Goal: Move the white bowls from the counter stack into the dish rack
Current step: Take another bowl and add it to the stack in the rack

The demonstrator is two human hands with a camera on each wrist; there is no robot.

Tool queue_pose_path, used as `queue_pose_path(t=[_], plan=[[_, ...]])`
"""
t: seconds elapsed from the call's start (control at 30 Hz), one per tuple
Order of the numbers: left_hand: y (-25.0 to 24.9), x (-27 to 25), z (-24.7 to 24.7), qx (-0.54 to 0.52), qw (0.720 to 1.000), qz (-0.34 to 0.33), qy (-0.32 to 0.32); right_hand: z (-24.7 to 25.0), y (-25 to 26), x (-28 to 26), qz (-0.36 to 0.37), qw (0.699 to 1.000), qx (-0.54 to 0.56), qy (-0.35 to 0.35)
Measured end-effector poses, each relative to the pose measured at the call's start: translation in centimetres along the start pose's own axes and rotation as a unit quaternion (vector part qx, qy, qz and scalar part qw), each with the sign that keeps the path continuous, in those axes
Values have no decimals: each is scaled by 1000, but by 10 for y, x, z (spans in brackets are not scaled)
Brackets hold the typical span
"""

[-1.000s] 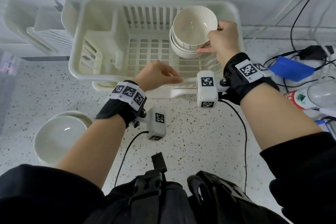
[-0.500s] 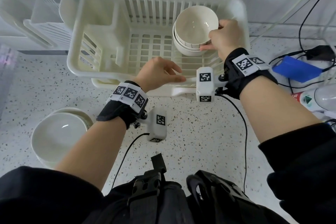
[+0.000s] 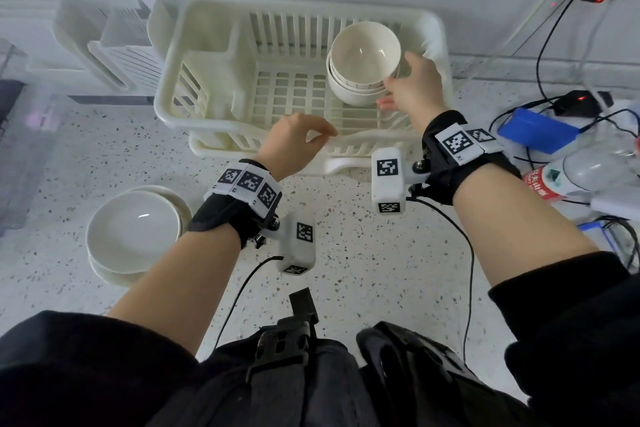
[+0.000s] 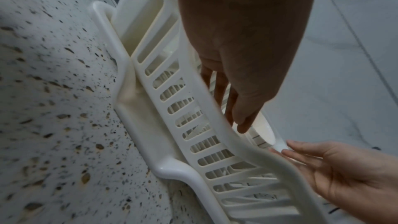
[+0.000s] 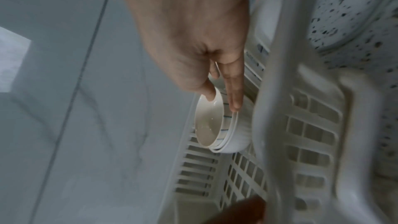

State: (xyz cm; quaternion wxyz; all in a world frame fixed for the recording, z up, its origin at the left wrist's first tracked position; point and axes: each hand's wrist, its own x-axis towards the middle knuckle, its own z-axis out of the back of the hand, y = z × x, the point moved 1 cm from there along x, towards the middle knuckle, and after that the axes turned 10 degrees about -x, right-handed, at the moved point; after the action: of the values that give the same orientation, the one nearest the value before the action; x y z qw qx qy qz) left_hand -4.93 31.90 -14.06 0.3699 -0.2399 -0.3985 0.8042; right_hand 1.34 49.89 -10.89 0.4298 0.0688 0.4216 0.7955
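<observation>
readable text: none | red bottle label (image 3: 541, 184): characters blurred | wrist markers (image 3: 457, 142): square codes only

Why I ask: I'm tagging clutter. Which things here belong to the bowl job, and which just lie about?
Job: dish rack, racked bowls, counter stack, right hand touching the top racked bowl, left hand over the rack's front rim.
Lying about: blue box, black adapter, plastic bottle, white holder left of the rack.
</observation>
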Motion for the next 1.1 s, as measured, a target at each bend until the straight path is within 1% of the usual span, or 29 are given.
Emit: queue_pose_path(t=[0.1, 0.17, 0.23, 0.33, 0.43, 0.53, 0.7, 0.8, 0.87, 0.97, 1.03, 1.1], plan=[[-9, -22, 5, 2, 999, -9, -31, 2, -1, -31, 31, 999, 14, -34], [-14, -37, 7, -4, 999, -15, -49, 1, -1, -52, 38, 997, 51, -44], [-17, -54, 9, -12, 997, -18, -69, -4, 0, -75, 60, 993, 91, -37], [-14, -80, 12, -29, 994, -22, -102, -17, 3, -110, 114, 985, 123, -30], [-3, -106, 19, -32, 990, -19, -133, -38, 7, -140, 160, 978, 133, -13], [12, -133, 31, -48, 988, -3, -149, -63, 12, -168, 178, 976, 120, 28], [45, -179, 66, -48, 983, 43, -172, -115, 30, -204, 175, 976, 69, 106], [68, -206, 94, -22, 978, 71, -195, -151, 44, -221, 163, 976, 30, 143], [86, -222, 111, -32, 973, 91, -210, -176, 52, -231, 159, 976, 9, 146], [115, -243, 134, -46, 964, 120, -235, -205, 62, -241, 154, 979, -29, 132], [132, -254, 147, -29, 962, 138, -233, -221, 65, -245, 142, 979, -61, 131], [147, -262, 154, -6, 963, 165, -212, -235, 67, -245, 129, 980, -81, 128]])
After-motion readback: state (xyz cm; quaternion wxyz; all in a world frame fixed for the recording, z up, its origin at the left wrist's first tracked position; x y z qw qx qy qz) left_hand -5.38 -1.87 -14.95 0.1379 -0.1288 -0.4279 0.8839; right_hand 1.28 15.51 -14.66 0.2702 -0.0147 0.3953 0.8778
